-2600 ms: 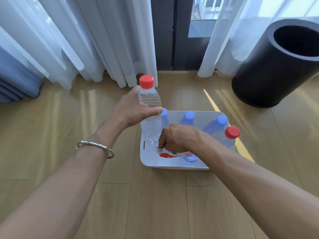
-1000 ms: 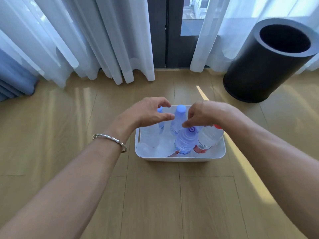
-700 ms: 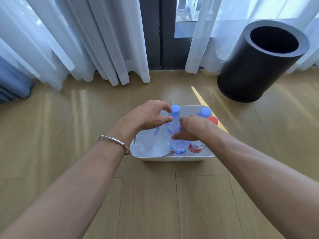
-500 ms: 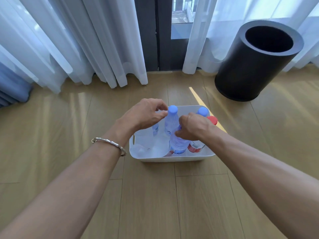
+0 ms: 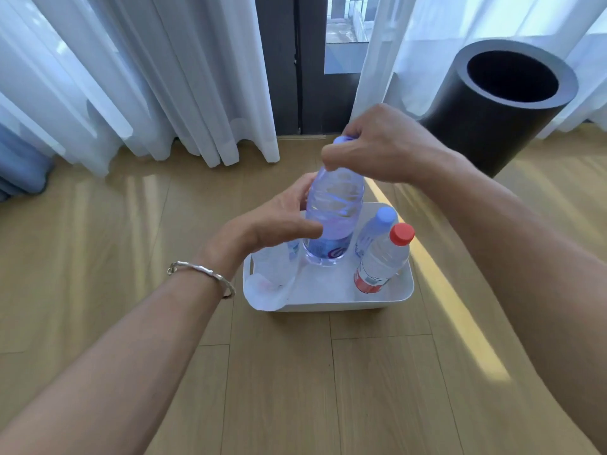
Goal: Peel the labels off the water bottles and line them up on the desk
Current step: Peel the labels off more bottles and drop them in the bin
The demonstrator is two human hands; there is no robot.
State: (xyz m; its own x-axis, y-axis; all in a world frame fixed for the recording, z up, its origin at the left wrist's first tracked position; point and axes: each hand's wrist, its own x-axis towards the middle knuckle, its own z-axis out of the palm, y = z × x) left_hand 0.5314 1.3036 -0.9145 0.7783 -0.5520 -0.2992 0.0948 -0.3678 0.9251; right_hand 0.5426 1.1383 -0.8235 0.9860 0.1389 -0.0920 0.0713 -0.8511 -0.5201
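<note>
My right hand (image 5: pixel 381 146) grips the blue cap and neck of a clear water bottle (image 5: pixel 333 218), holding it upright above the white bin (image 5: pixel 331 302). A blue and purple label runs round the bottle's lower part. My left hand (image 5: pixel 279 218) wraps its fingers and thumb round the bottle's middle from the left. Inside the bin stand a blue-capped bottle (image 5: pixel 374 231) and a red-capped bottle (image 5: pixel 384 257) with a red label. A label-free bottle (image 5: pixel 272 267) stands at the bin's left side, its top hidden by my left hand.
The bin sits on a wooden floor. A tall black cylindrical bin (image 5: pixel 492 106) stands at the back right. White curtains (image 5: pixel 147 77) hang along the back, with a dark door frame (image 5: pixel 289 60) between them.
My right hand has lifted the blue-capped bottle up out of the bin. My left hand has moved from above the bottles onto that bottle's body.
</note>
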